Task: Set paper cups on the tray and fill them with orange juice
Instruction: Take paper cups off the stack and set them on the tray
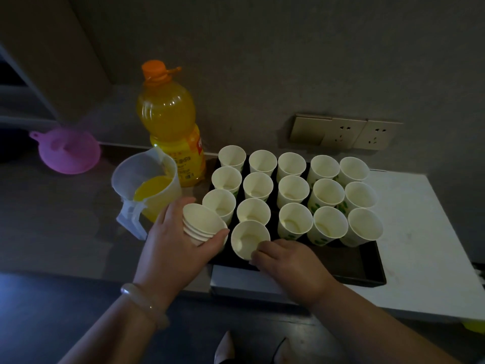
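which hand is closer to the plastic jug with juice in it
Left. The left hand, gripping a cup stack, sits just beside the jug; the right hand holds a single cup on the tray, farther off.

The view is dim and underexposed, with grey, faintly grainy tones. The white paper cups [294,190] at centre and the white flat slab [414,232] at right are the brightest areas. Small glints sit on the shoulder of the tall clear plastic bottle of orange juice [168,119], suggesting weak light from above. Shadows are soft and have no hard edges. The lower left sinks into bluish darkness. Wide-angle distortion tilts the beige wall sockets [367,135] at upper right, and the bottom edge is slightly soft.
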Demonstrator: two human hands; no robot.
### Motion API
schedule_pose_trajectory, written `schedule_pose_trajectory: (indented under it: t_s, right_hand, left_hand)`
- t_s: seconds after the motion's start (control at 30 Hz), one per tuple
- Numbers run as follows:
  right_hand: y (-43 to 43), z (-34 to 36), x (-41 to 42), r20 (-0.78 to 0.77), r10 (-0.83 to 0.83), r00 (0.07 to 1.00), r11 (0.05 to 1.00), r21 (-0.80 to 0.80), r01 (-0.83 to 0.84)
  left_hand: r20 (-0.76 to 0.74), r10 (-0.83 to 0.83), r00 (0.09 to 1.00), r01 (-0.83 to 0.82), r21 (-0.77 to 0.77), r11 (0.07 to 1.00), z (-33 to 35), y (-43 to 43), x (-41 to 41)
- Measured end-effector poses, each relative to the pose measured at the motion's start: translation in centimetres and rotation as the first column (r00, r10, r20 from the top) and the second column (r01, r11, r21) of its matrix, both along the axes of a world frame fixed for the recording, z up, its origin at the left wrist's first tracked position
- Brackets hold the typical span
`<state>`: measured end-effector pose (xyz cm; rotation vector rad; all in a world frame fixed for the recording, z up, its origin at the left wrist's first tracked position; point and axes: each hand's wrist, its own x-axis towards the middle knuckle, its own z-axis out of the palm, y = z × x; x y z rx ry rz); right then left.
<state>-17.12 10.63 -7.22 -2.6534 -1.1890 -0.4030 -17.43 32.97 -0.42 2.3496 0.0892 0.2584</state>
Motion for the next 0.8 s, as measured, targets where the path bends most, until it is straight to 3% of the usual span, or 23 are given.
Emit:
schedule_pose_trajectory:
  t_s: [0.6, 0.8]
  right_hand:
    - [0.3, -1.2, 0.4, -0.085, -0.071, 0.994, 0.997, -0.048, 0.067]
    - [-0.4, 1.2, 1.8, -0.100, -0.261, 0.960, 0.961, 0.063, 0.268]
  left_hand:
    - [-0.039, -0.020, 0.999, 0.020, 0.006, 1.000, -0.3, 0.3, -0.2]
    - [-0.019, -0.021, 1.000, 0.021, 0.004, 1.000, -0.3, 0.1, -0.2]
